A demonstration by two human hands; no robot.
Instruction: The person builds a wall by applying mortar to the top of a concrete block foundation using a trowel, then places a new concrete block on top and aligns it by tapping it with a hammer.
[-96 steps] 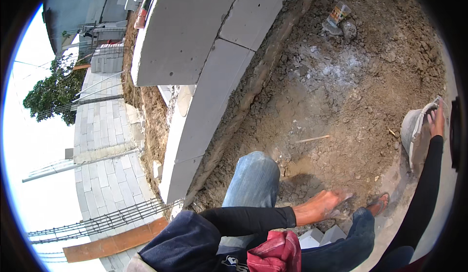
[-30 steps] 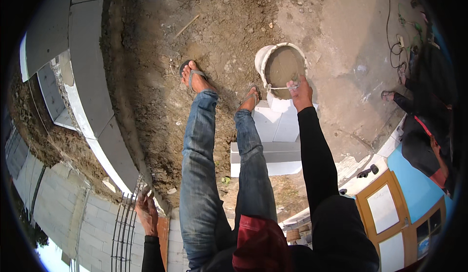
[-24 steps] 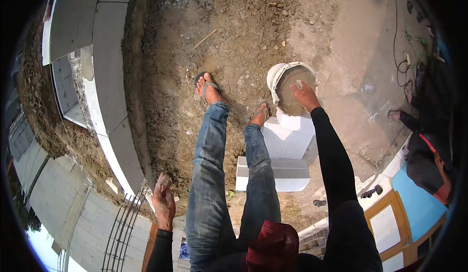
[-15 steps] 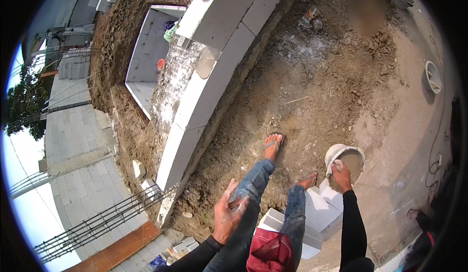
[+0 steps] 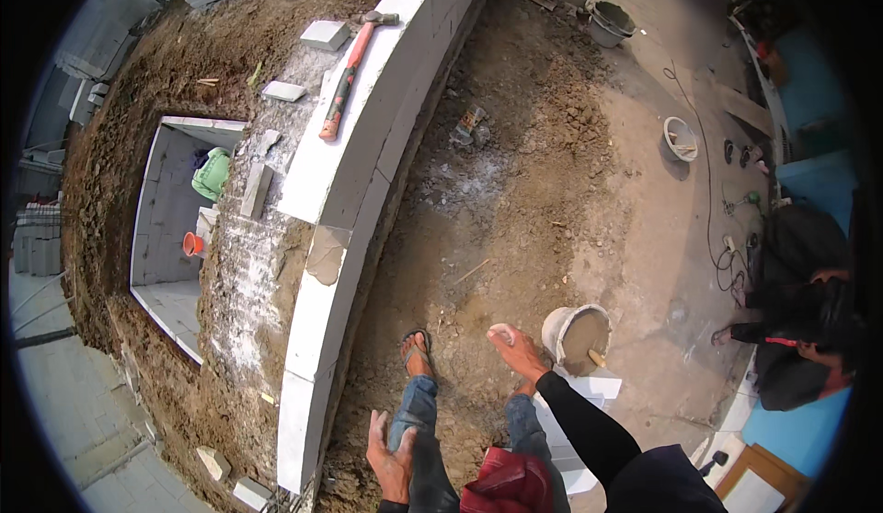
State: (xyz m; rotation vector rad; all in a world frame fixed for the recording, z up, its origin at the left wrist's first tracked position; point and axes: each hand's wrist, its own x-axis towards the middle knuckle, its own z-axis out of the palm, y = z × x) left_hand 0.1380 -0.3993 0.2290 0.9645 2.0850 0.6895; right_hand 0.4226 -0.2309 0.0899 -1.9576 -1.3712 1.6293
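Right hand: my right hand [image 5: 521, 352] is stretched out over the dirt, fingers loosely curled. I think a small pale lump sits at the fingertips, but I cannot tell for sure whether the grip has hold of it.
Left hand: my left hand [image 5: 391, 453] hangs low by my left thigh, fingers spread and slack, grip holding nothing.
Bucket: the round white plastic bucket of grey mortar [image 5: 577, 336] stands on the ground just to the right of my right hand, near it but not touching. A short stick-like handle pokes out of the mortar.
Blocks by bucket: flat white blocks [image 5: 593, 389] lie just below the bucket, beside my right arm.
Wall: the curved wall of white lightweight blocks [image 5: 368, 145] runs along my left, a patch of grey mortar [image 5: 324, 253] on its top.
Hammer: a red-handled rubber mallet [image 5: 348, 76] lies on top of the wall, well apart from both hands.
Other person: a crouching person in dark clothes [image 5: 800, 320] is at the far right.
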